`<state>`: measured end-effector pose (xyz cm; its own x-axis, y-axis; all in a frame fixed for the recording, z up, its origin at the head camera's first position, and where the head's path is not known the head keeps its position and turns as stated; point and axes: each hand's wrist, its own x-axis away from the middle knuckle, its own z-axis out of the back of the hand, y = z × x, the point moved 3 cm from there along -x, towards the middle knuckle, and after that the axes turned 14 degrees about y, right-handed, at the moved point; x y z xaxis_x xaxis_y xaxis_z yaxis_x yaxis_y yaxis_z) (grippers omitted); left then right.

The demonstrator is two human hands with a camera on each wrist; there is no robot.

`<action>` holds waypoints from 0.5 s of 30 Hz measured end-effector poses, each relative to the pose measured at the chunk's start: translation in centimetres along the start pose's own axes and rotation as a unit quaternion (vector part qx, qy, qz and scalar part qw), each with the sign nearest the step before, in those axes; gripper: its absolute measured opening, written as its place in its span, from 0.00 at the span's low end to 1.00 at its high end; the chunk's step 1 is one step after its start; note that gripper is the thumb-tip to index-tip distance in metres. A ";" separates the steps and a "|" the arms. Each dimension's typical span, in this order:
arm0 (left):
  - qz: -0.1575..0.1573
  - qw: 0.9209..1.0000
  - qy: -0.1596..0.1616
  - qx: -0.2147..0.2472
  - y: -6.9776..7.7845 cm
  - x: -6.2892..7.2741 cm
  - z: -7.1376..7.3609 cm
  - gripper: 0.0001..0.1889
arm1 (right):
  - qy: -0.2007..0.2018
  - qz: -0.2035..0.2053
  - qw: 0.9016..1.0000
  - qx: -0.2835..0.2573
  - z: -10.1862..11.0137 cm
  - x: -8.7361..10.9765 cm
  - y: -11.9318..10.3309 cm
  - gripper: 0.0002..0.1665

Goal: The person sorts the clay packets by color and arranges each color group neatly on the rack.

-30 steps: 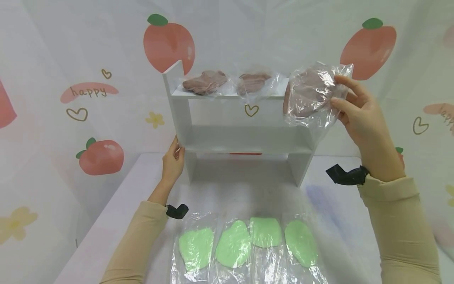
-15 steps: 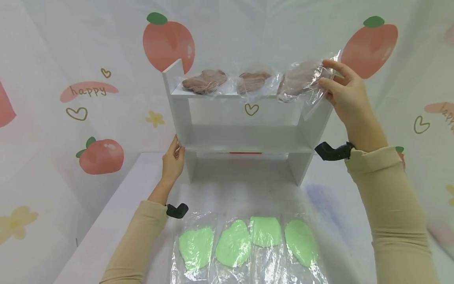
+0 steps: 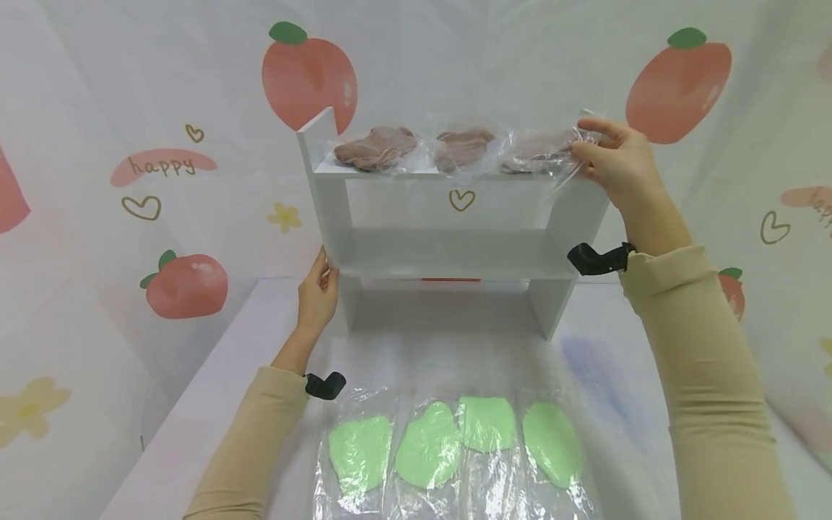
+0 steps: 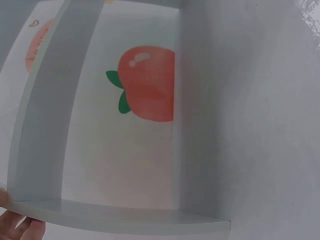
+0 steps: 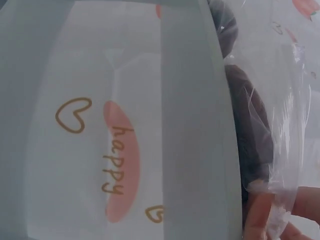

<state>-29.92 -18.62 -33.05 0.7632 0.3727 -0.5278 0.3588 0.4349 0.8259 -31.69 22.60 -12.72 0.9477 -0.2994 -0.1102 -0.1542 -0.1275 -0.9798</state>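
A white two-tier shelf rack [image 3: 455, 253] stands on the table. My left hand [image 3: 317, 297] holds the edge of its left side panel; in the left wrist view its fingertips [image 4: 22, 227] show at the lower left corner. My right hand [image 3: 617, 162] pinches the right end of a clear plastic bag with a flat brown piece [image 3: 536, 146] inside, which lies low over the right part of the top board. In the right wrist view, fingers [image 5: 257, 212] grip the crumpled film. Two other bagged brown pieces, one at left [image 3: 377, 149] and one in the middle [image 3: 464, 148], rest on that board.
On the table [image 3: 214, 433] before the rack lie several clear bags with flat light-green pieces [image 3: 427, 448] in a row. Behind hangs a white cloth printed with peaches [image 3: 310, 90]. A red strip [image 3: 451, 279] shows under the middle board.
My right hand has moved left and inward, bringing the bagged brown piece from in front of the rack down over the top board's right end. My left hand stays on the side panel.
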 end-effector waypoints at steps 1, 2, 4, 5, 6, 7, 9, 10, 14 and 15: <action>0.000 1.000 -0.001 0.000 0.0 0.0 0.0 0.28 | 0.004 -0.002 1.000 0.000 0.0 -0.1 0.0 0.33; 0.000 1.000 -0.001 -0.001 0.0 0.0 0.0 0.28 | 0.009 -0.004 1.000 -0.001 0.1 -0.2 0.0 0.33; 0.001 1.000 -0.001 -0.003 0.0 0.0 0.0 0.28 | 0.021 -0.003 1.000 0.002 0.2 -0.3 0.1 0.31; 0.001 1.000 -0.001 -0.004 0.0 -0.1 -0.1 0.28 | 0.028 0.000 1.000 0.002 0.2 -0.4 0.2 0.30; 0.001 1.000 -0.001 -0.006 0.0 -0.1 -0.1 0.28 | 0.034 0.004 0.999 0.003 0.2 -0.4 0.2 0.29; 0.001 1.000 0.001 -0.007 -0.1 -0.1 -0.1 0.28 | 0.040 0.008 0.999 0.010 0.2 -0.5 0.3 0.29; 0.000 1.000 0.004 -0.006 0.0 0.0 -0.1 0.28 | 0.049 0.017 0.998 0.024 0.2 -0.5 0.3 0.30; -0.001 1.000 0.006 -0.006 0.0 0.0 -0.1 0.28 | 0.052 0.020 0.998 0.032 0.2 -0.5 0.3 0.31; -0.004 1.000 0.008 -0.004 0.1 0.0 0.0 0.28 | 0.056 0.020 0.995 0.076 0.2 -0.6 0.3 0.34; -0.005 1.000 0.007 -0.004 0.0 -0.1 0.0 0.28 | 0.054 0.017 0.994 0.089 0.2 -0.6 0.2 0.34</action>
<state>-29.98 -18.60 -33.00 0.7523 0.3801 -0.5381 0.3612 0.4451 0.8194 -32.26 22.99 -12.89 0.9058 -0.4020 -0.1338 -0.1238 0.0508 -0.9910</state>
